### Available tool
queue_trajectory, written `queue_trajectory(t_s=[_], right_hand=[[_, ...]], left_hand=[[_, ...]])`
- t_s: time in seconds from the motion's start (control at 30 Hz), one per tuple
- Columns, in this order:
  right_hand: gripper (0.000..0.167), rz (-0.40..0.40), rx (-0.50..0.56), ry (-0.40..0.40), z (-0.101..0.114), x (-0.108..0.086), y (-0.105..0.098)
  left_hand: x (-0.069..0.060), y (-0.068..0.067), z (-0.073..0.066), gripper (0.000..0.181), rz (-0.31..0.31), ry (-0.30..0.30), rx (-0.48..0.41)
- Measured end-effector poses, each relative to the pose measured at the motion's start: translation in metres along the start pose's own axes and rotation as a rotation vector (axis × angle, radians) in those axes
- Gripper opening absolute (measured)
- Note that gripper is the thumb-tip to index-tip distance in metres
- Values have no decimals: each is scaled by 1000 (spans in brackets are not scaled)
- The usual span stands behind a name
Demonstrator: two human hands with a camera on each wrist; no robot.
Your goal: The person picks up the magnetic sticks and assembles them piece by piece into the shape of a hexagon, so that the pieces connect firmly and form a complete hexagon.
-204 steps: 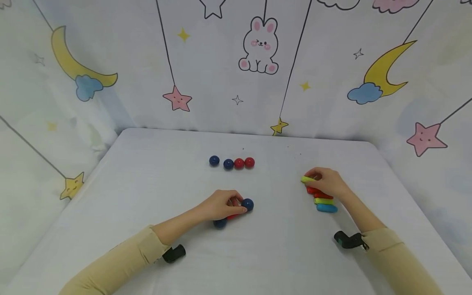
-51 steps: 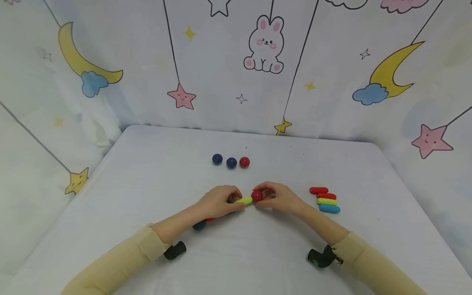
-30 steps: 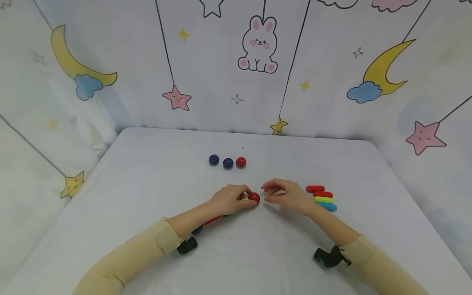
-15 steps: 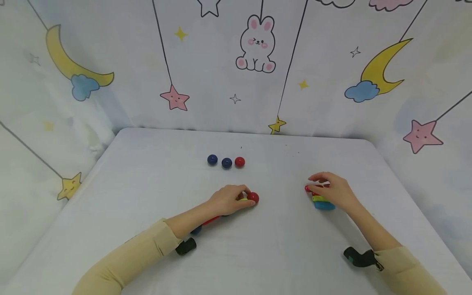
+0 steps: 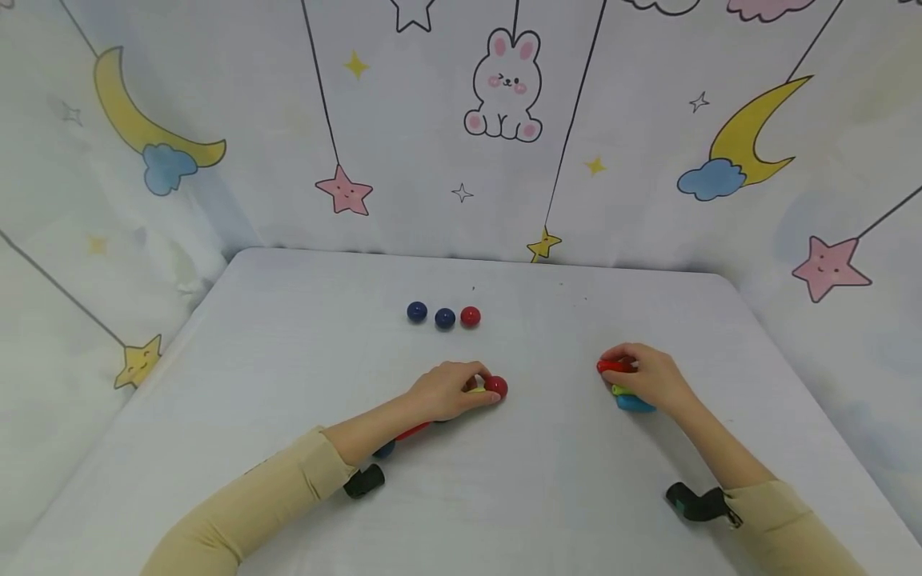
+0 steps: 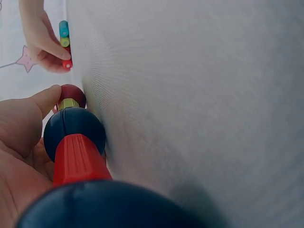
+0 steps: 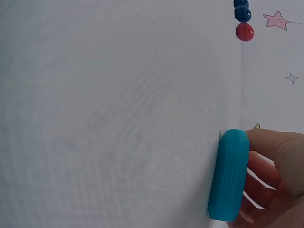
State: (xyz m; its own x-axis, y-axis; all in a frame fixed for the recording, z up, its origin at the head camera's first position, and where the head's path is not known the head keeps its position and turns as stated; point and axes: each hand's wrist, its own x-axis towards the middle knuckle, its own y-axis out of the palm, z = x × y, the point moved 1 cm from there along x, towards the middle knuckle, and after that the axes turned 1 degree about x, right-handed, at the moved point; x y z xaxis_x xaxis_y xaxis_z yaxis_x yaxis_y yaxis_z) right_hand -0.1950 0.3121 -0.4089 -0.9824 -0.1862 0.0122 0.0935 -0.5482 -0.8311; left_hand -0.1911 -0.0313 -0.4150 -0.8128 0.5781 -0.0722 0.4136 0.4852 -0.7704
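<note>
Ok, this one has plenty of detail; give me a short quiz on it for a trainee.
1. How many loose balls sit in the row toward the back of the table?
2. True or false: the right hand is holding a ball.
3. On the chain held by the left hand, which colour is the stick joining the two dark blue balls? a) yellow b) red c) light blue

Key: 1: three. 2: false; it pinches a red stick. 3: b.
</note>
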Motion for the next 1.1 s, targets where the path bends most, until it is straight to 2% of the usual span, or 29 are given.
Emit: queue_trajectory(t_s=[0.33, 0.67, 1.1], right_hand=[[24, -15, 15, -64, 9, 4, 4], [25, 20, 91, -100, 35, 12, 17], [28, 160, 250, -150, 66, 20, 51]], left_hand=[[0, 0, 0, 35, 7, -12, -3], [0, 0, 0, 36, 6, -8, 3], [0, -1, 0, 34, 12, -9, -7]])
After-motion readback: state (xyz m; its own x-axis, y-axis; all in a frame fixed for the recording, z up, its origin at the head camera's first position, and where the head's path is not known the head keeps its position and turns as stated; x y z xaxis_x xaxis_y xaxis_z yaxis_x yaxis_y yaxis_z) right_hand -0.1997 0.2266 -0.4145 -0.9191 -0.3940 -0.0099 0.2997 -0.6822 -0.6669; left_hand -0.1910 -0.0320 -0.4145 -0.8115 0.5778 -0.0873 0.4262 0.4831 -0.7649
